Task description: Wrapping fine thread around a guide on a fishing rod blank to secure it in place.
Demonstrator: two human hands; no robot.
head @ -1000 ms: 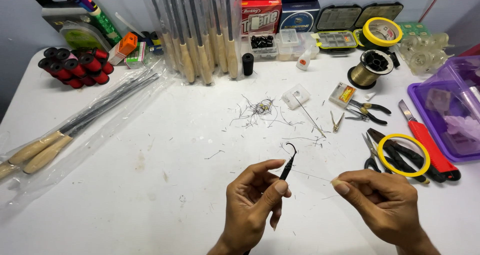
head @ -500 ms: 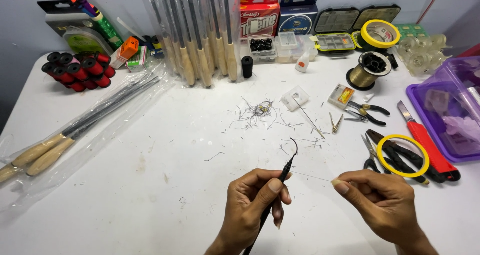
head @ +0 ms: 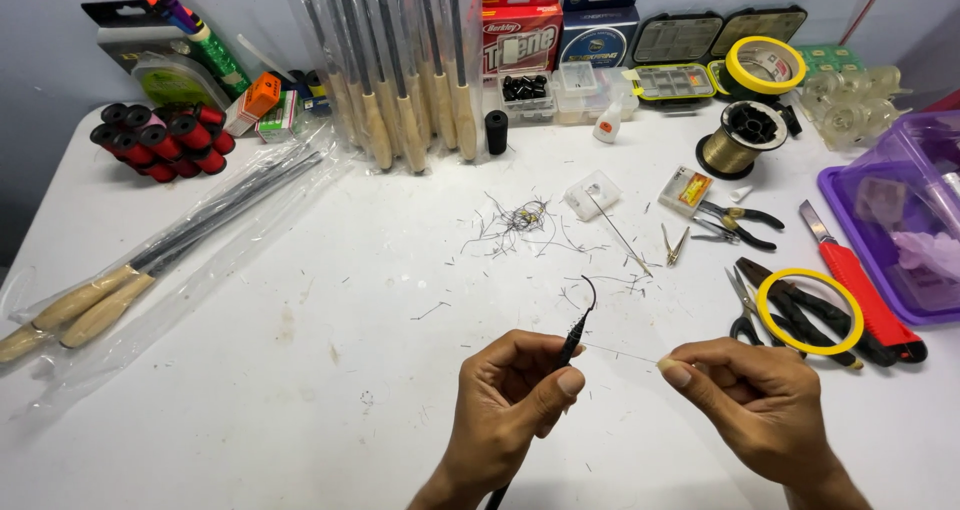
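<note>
My left hand (head: 510, 410) pinches a thin black rod tip (head: 572, 342) that ends in a small curved wire guide (head: 590, 292) pointing up. My right hand (head: 760, 405) pinches the end of a fine pale thread (head: 620, 352) that runs taut from the rod tip to its fingertips. Both hands hover low over the white table (head: 300, 370) near its front edge. The rod's lower part disappears under my left wrist.
Thread clippings (head: 520, 222) litter the table's middle. Pliers (head: 735, 220), scissors and a yellow tape ring (head: 810, 310) lie right, beside a red utility knife (head: 860, 285) and a purple tray (head: 900, 230). Bagged rods (head: 150, 260) lie left; red spools (head: 160, 140) and boxes at the back.
The rod tip has tilted more upright and shifted slightly right in my left hand. My right hand has kept its pinch on the thread in about the same place.
</note>
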